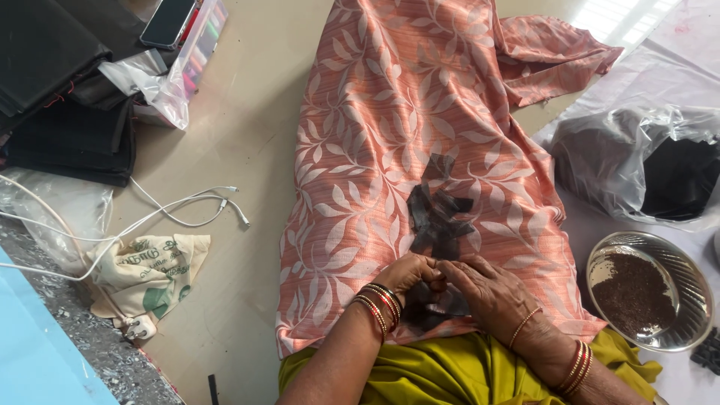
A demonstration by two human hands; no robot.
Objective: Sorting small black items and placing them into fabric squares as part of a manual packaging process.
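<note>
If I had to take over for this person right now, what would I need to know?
Left hand: fingers pinched on a piece of the black fabric strips, on the lap.
Right hand: resting on the same black piece, fingers touching the left hand's.
Where things are: the black strips lie in a loose pile on the peach leaf-print cloth spread over the legs. A steel bowl of dark grains sits to the right, and a clear bag of dark stuff beyond it.
Done: cannot tell from this view.
Left: several loose strips lie untouched above the hands.

Sheer black fabric pieces — overlapping, crumpled — lie on the lap's leaf-patterned salmon cloth.
</note>
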